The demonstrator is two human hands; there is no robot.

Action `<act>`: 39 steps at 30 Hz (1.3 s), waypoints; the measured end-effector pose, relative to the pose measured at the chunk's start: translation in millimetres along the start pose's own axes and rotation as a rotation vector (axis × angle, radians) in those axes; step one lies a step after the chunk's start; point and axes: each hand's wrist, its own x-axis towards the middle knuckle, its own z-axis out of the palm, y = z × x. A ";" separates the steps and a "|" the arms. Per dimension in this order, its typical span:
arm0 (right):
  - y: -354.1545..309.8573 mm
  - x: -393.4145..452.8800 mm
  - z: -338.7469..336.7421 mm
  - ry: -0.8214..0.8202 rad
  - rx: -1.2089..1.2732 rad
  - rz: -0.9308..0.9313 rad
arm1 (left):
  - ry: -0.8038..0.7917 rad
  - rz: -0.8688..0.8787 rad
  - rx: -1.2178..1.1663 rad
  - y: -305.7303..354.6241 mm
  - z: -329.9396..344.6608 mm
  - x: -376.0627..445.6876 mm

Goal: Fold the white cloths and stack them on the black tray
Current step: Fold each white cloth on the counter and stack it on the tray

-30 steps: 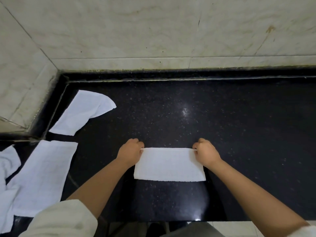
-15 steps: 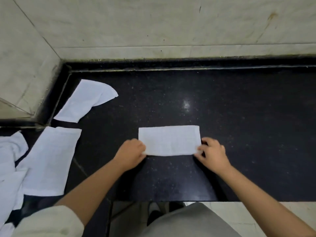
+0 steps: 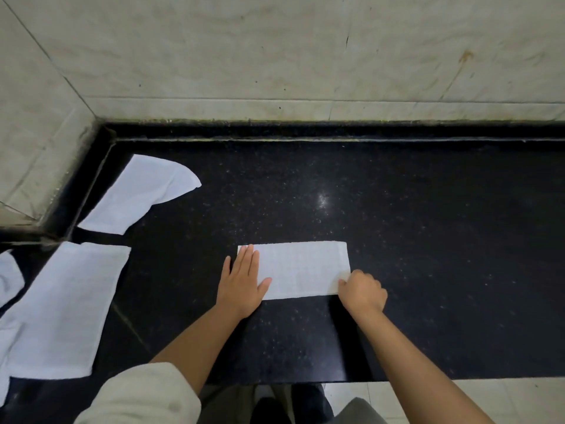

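Black counter (image 3: 428, 240): left hand (image 3: 243, 283) flat on folded cloth (image 3: 302, 270); right hand (image 3: 362, 290) pinching its corner.

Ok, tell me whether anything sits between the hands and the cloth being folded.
Nothing visible does. The left hand lies flat on the left end of the folded cloth, and the right hand grips its near right corner. Both touch it directly on the black counter.
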 end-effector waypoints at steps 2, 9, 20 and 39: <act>-3.5 1.1 -0.4 -0.013 0.025 0.029 | -0.012 -0.003 -0.005 -1.5 1.1 -1.3; -9.2 -2.5 -3.7 0.066 0.136 -0.003 | -0.012 0.006 -0.049 -3.5 3.0 -0.4; -109.6 -58.4 1.2 0.226 0.489 -0.515 | 0.166 -0.185 -0.206 -59.5 -3.0 -33.0; -109.7 -52.7 4.7 0.453 0.779 -0.362 | 0.198 -0.165 -0.342 -92.1 3.4 -72.3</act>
